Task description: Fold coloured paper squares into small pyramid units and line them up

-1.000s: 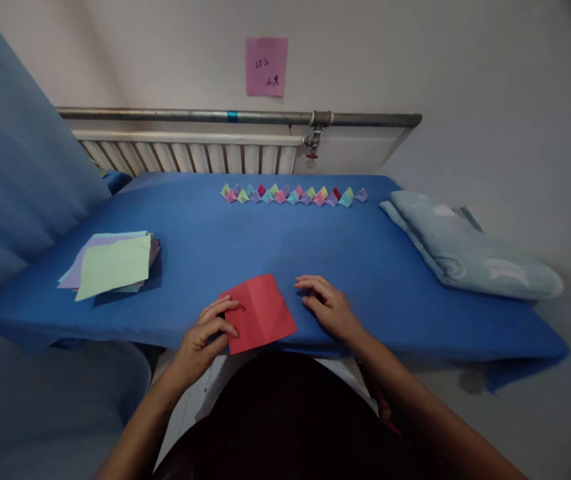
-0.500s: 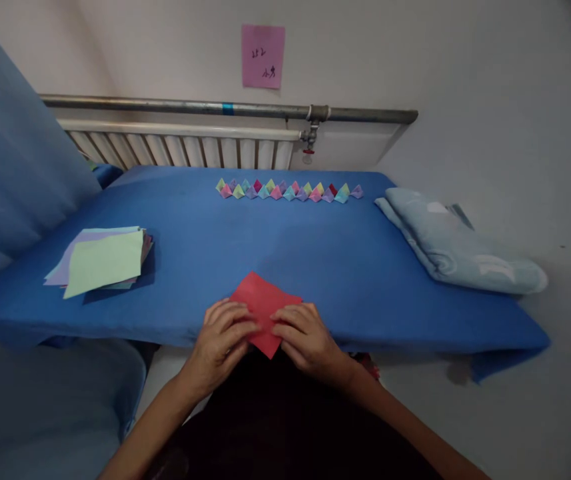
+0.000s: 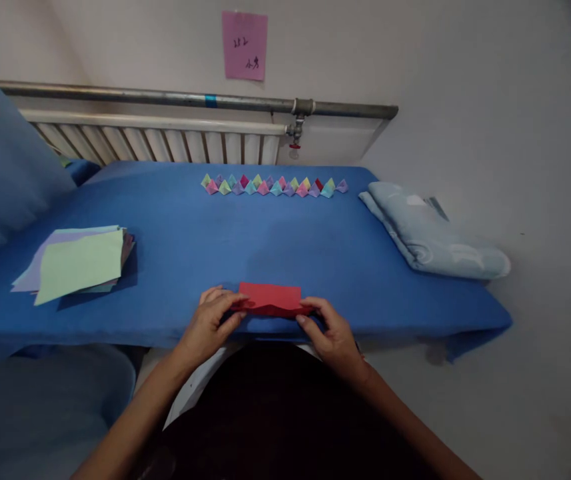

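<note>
A pink note (image 3: 244,45) marked with handwriting is stuck to the pale wall (image 3: 355,47). Below it, a metal pipe (image 3: 140,97) is banded with blue tape (image 3: 210,101), and a white radiator (image 3: 155,144) is set beneath. The two are joined by a valve (image 3: 296,128) fitted with a red handle (image 3: 294,146). On the right of the blue-covered counter (image 3: 190,227), a folded light-blue blanket (image 3: 440,240) with white patterns is laid near the wall. A blue curtain (image 3: 0,167) is hung at the left.
</note>
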The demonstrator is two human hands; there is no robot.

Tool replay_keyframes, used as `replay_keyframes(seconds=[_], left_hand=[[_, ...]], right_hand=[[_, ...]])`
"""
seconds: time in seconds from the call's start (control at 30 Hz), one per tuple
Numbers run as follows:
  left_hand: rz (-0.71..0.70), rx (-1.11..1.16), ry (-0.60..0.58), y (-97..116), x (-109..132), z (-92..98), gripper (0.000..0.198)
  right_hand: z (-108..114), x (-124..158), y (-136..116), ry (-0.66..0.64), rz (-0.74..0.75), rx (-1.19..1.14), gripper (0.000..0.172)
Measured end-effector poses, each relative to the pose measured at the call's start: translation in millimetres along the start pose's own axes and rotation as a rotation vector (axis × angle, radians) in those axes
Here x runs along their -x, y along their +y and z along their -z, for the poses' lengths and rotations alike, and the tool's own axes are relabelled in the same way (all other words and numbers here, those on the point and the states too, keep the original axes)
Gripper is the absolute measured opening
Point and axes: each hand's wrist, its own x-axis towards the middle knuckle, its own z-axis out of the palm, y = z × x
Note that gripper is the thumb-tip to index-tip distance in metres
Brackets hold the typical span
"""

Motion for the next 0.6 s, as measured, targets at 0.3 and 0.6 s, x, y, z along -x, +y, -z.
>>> replay_keyframes(seconds=[0.3,0.6], left_hand=[[0.229,-0.103,0.056,-5,-13,-17.5,0.04],[0.063,-0.358,0.137,14,-10,-18.3,0.035]], right_hand=[[-9,-13,4,0.045,-0.123,0.169,0.047],[-6,-23,-1,-0.091,-0.098,0.345,0.048]])
